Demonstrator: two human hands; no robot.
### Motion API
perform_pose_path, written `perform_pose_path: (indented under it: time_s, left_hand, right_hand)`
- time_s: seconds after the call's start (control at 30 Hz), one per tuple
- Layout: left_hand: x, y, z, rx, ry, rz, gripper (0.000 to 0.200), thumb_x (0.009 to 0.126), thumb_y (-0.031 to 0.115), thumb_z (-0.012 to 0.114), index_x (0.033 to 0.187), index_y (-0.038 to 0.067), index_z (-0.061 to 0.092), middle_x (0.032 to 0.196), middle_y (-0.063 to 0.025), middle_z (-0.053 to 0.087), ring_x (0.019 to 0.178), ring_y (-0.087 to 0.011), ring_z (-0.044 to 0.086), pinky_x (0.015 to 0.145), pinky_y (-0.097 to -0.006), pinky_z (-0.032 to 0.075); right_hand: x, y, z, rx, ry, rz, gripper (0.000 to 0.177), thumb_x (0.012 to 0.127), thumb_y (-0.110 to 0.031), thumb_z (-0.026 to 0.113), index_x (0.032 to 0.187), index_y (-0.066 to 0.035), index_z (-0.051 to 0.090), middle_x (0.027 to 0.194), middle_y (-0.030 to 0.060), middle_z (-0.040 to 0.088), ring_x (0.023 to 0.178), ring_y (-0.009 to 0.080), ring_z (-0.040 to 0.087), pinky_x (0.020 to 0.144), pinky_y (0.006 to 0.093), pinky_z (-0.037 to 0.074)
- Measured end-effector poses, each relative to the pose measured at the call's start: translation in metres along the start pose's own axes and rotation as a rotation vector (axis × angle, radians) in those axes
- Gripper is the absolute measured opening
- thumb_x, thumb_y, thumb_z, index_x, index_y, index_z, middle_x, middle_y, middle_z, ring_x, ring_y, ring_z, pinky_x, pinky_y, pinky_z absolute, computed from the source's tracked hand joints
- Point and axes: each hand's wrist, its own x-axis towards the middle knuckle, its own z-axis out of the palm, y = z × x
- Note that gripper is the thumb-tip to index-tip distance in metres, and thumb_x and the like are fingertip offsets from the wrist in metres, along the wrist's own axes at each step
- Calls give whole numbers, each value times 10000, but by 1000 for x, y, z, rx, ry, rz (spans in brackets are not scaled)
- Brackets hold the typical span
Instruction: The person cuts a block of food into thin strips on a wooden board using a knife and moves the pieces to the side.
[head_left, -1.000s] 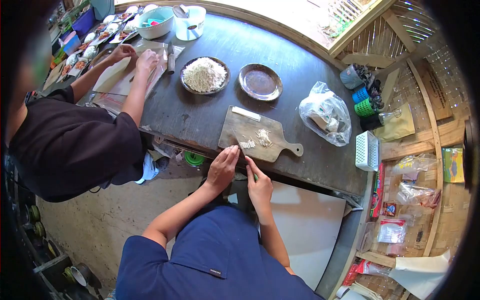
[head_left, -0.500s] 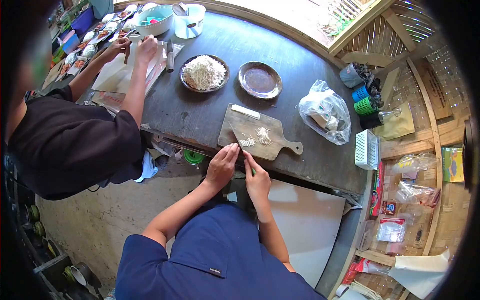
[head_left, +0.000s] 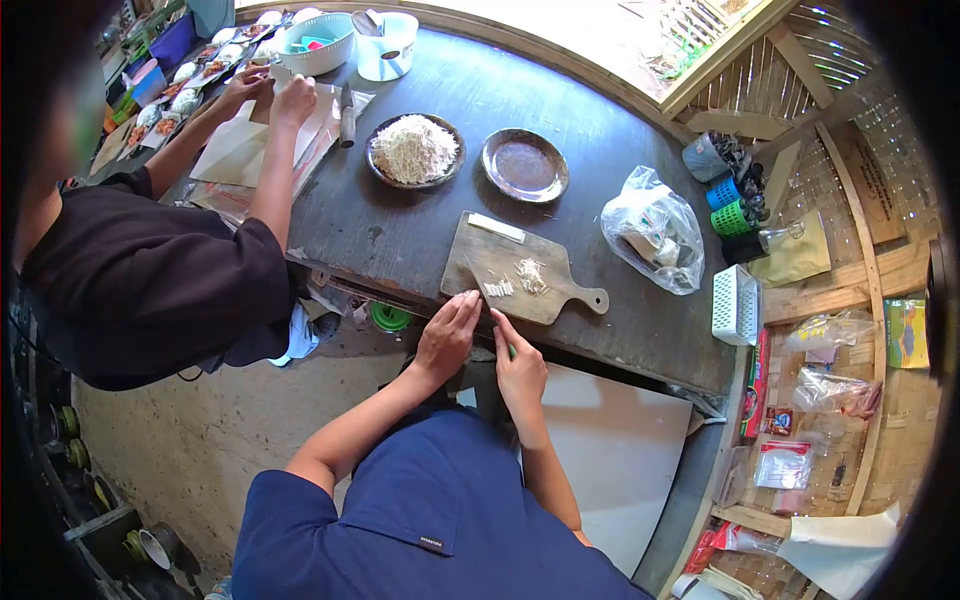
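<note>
A wooden cutting board (head_left: 555, 265) lies along the table's near edge. My right hand (head_left: 520, 375) is closed round the green handle of a knife (head_left: 512, 351), whose thin blade reaches over the board's near left part. Just left of the blade, my left hand (head_left: 447, 335) has its fingers pressed together at the board's edge; what they hold is hidden. Beyond the blade lie short pale sticks (head_left: 498, 288) in a row and a small loose heap of pale shreds (head_left: 531, 276). A flat white strip (head_left: 496, 229) rests at the board's far edge.
Behind the board stand a plate heaped with pale shreds (head_left: 413, 150) and a bare dark plate (head_left: 524, 165). A clear plastic bag (head_left: 655, 232) sits right, near a white basket (head_left: 736, 305). At left, a co-worker in a dark shirt (head_left: 160, 290) handles sheets beside another knife (head_left: 347, 118).
The view has shifted slightly, so the table appears a little lower and further right. My hands keep nearly the same hold at the board. The co-worker's hands have moved slightly.
</note>
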Motion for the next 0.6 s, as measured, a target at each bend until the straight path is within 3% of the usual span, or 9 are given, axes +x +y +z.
perform_pose_path:
  time_s: [0.33,0.6]
  left_hand:
    - [2,0,-1,2,-6,-12,503,937,96,597,1410,-71,642,1460,-160,613,1389,-290,589,1216,-383,465]
    - [3,0,-1,-25,5,-21,488,926,90,601,1387,-61,656,1447,-156,627,1370,-288,605,1198,-383,483]
  right_hand:
    - [2,2,4,27,22,15,351,1110,-390,615,1450,-376,703,1147,177,778,1057,384,762,855,464,603]
    - [5,-1,3,46,18,2,349,1115,-396,603,1449,-375,704,1107,180,782,1013,390,766,840,473,598]
